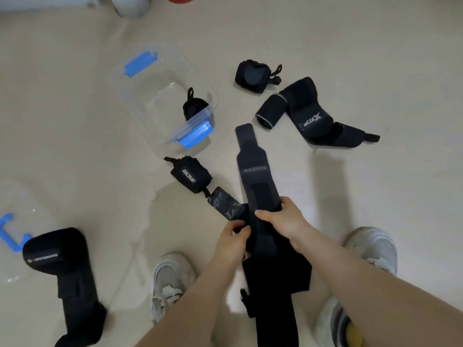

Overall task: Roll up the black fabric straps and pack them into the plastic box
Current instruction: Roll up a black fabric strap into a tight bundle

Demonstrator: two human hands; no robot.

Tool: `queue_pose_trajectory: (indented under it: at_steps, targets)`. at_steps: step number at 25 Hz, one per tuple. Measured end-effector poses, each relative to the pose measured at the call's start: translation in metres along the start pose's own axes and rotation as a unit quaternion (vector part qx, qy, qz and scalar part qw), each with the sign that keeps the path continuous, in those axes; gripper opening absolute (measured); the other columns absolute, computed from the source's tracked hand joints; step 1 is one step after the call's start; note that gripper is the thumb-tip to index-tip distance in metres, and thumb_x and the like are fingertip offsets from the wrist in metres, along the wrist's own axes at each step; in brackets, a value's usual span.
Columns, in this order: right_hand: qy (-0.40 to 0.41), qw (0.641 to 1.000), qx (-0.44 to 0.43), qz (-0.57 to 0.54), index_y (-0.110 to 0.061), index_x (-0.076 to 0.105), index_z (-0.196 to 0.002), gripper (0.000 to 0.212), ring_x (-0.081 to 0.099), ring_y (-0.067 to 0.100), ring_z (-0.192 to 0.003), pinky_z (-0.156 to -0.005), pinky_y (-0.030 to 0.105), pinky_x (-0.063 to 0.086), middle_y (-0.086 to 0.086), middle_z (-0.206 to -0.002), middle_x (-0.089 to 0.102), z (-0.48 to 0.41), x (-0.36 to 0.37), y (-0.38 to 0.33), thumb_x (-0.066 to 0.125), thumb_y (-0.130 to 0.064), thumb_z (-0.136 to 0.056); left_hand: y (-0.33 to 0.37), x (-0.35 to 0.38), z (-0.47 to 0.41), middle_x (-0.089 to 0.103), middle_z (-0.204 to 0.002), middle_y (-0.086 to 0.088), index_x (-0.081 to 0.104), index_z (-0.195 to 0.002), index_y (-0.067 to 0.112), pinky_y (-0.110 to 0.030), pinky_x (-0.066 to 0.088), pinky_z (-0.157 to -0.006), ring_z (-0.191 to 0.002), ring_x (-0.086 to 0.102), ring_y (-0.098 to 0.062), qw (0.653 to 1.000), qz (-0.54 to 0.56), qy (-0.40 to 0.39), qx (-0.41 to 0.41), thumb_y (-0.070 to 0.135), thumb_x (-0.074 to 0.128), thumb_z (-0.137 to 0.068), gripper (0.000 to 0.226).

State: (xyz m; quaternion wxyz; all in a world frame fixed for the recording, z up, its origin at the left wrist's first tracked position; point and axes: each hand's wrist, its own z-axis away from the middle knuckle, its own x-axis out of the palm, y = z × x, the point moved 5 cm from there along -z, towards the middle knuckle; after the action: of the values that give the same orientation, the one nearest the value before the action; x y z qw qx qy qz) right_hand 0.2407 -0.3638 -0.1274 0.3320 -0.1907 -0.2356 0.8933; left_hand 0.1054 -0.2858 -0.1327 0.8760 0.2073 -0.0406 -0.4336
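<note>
Right hand (278,219) wraps across the BOKEERSI strap (254,156): fingers curled over the far edge, thumb on the near side. Left hand (233,237) sits just beside it and pinches black fabric at the strap's left edge, between thumb and fingertips. Can't tell if that fabric is the strap's own fold or a neighbour's tail.

The strap is unrolled. The far end lies flat on the beige floor (75,121), pointing toward the box. The near end hangs down between the left shoe (170,279) and right shoe (373,249).

Clear plastic box (198,118) is open, ahead and left of the hands. 1 rolled strap (193,107) is inside, at the near end by the blue latch (195,134).

Logo roll (191,175) is on the floor just on the near side of the box. Its textured tail (223,204) runs to the left hand.

Outside the box, to its right:
- Another rolled bundle (251,76), apart from the rest.
- XTEP wrap (314,118), loosely piled, with a short sleeve (271,110) touching it.

Bottom left: a large black wrap (62,266), partly unrolled, next to the clear lid's blue clip (11,234).
</note>
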Motion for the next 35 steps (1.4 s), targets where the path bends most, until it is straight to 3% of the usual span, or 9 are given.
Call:
queue_pose_trajectory:
  at_steps: [3, 7, 10, 17, 21, 24, 26, 31, 35]
  targets:
    - [-0.076, 0.994, 0.0, -0.073, -0.015, 0.063, -0.117, 0.035, 0.07, 0.029, -0.102, -0.09, 0.043, 0.057, 0.008, -0.11, 0.074, 0.01, -0.006, -0.01, 0.072, -0.003, -0.086, 0.006, -0.004, 0.003, 0.075, -0.104, -0.009, 0.071, -0.107, 0.012, -0.031, 0.058, -0.075, -0.091, 0.071, -0.023, 0.986, 0.162, 0.011, 0.035, 0.007, 0.056, -0.097, 0.019]
    - [-0.188, 0.977, 0.014, -0.102, -0.012, 0.068, -0.118, 0.039, 0.07, 0.03, -0.107, -0.093, 0.044, 0.055, 0.009, -0.114, 0.074, 0.037, -0.043, -0.035, 0.059, 0.009, -0.088, 0.037, -0.025, 0.02, 0.07, -0.094, 0.002, 0.073, -0.105, 0.017, -0.029, 0.056, -0.083, -0.085, 0.064, -0.012, 0.98, 0.067, 0.135, 0.134, 0.002, 0.049, -0.098, 0.029]
    - [-0.147, 0.984, -0.002, -0.105, -0.017, 0.064, -0.124, 0.046, 0.069, 0.031, -0.108, -0.088, 0.043, 0.056, 0.009, -0.116, 0.073, 0.057, -0.084, -0.046, 0.054, 0.011, -0.088, 0.072, -0.025, 0.054, 0.064, -0.094, 0.011, 0.072, -0.102, 0.025, -0.016, 0.047, -0.076, -0.083, 0.057, -0.001, 0.963, 0.108, 0.153, 0.193, 0.002, 0.044, -0.1, 0.037]
    - [0.04, 0.988, -0.15, 0.017, -0.046, 0.014, -0.153, 0.101, 0.061, 0.024, -0.105, -0.093, 0.043, 0.054, 0.001, -0.126, 0.058, 0.118, -0.115, -0.083, 0.061, 0.008, -0.082, 0.141, -0.036, 0.169, 0.07, -0.122, -0.003, 0.072, -0.109, 0.023, -0.033, 0.052, -0.097, -0.113, 0.066, -0.018, 0.939, 0.15, 0.004, 0.308, -0.003, 0.048, -0.099, 0.037]
    - [-0.082, 0.972, -0.214, -0.055, -0.028, 0.075, -0.111, 0.028, 0.066, 0.016, -0.109, -0.091, 0.031, 0.052, 0.003, -0.122, 0.071, 0.191, -0.093, -0.124, 0.057, -0.013, -0.096, 0.167, -0.037, 0.252, 0.076, -0.105, -0.003, 0.067, -0.119, 0.016, -0.029, 0.058, -0.081, -0.094, 0.073, -0.018, 0.913, 0.167, -0.055, 0.368, -0.01, 0.05, -0.095, 0.039]
    - [-0.231, 0.936, -0.26, -0.049, -0.028, 0.062, -0.131, 0.049, 0.064, 0.007, -0.115, -0.098, 0.031, 0.048, -0.009, -0.123, 0.07, 0.26, -0.073, -0.153, 0.062, -0.049, -0.088, 0.18, -0.045, 0.313, 0.072, -0.11, 0.002, 0.065, -0.124, 0.024, -0.04, 0.057, -0.09, -0.095, 0.071, -0.017, 0.878, 0.095, 0.066, 0.465, -0.008, 0.056, -0.089, 0.048]
    - [-0.231, 0.904, -0.35, 0.086, -0.032, 0.047, -0.142, 0.069, 0.063, 0.005, -0.114, -0.096, 0.027, 0.05, -0.01, -0.122, 0.069, 0.301, -0.054, -0.17, 0.079, -0.035, -0.081, 0.187, -0.043, 0.358, 0.067, -0.119, 0.006, 0.061, -0.128, 0.031, -0.041, 0.058, -0.09, -0.104, 0.068, -0.014, 0.841, 0.038, 0.117, 0.527, -0.004, 0.056, -0.086, 0.055]
    - [-0.1, 0.889, -0.444, -0.054, -0.023, 0.068, -0.112, 0.018, 0.071, 0.022, -0.096, -0.074, 0.036, 0.059, 0.004, -0.102, 0.075, 0.354, -0.049, -0.202, 0.064, -0.022, -0.094, 0.197, -0.035, 0.453, 0.064, -0.119, -0.006, 0.049, -0.134, 0.041, -0.029, 0.058, -0.086, -0.097, 0.072, -0.021, 0.77, -0.049, -0.066, 0.633, -0.023, 0.049, -0.086, 0.08]
    - [-0.172, 0.908, -0.364, -0.114, -0.011, 0.069, -0.112, 0.032, 0.069, 0.034, -0.107, -0.096, 0.048, 0.054, 0.013, -0.11, 0.074, 0.376, -0.089, -0.224, 0.073, -0.022, -0.082, 0.213, -0.094, 0.461, 0.065, -0.091, -0.008, 0.052, -0.116, 0.037, -0.025, 0.054, -0.06, -0.063, 0.065, -0.011, 0.776, 0.002, 0.179, 0.605, 0.005, 0.05, -0.096, 0.038]
